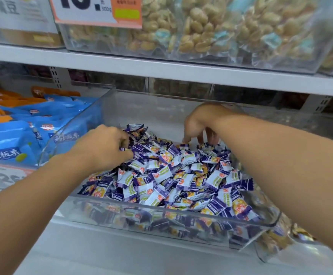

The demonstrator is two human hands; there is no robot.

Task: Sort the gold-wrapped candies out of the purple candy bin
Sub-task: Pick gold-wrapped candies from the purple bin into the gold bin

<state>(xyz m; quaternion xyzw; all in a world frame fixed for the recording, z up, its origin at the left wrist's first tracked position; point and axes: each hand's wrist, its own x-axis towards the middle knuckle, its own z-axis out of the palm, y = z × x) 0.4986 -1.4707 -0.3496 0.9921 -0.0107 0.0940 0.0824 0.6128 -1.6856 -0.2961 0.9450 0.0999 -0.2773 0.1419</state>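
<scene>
One view only, from a wide-angle camera worn on the person's head, looking forward and down at a shop shelf from close by. The clear bin (110, 205) of purple candies (173, 175) fills the centre and lower middle of the frame. Both forearms enter from the lower corners, the left hand (106, 147) at centre left and the right hand (203, 124) just right of centre. The upper shelf board (161, 66) crosses the top third, its line bowed by the lens, with blurred bins above it.

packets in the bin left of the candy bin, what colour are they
Blue packets, some orange behind; the head view shows them.
</scene>
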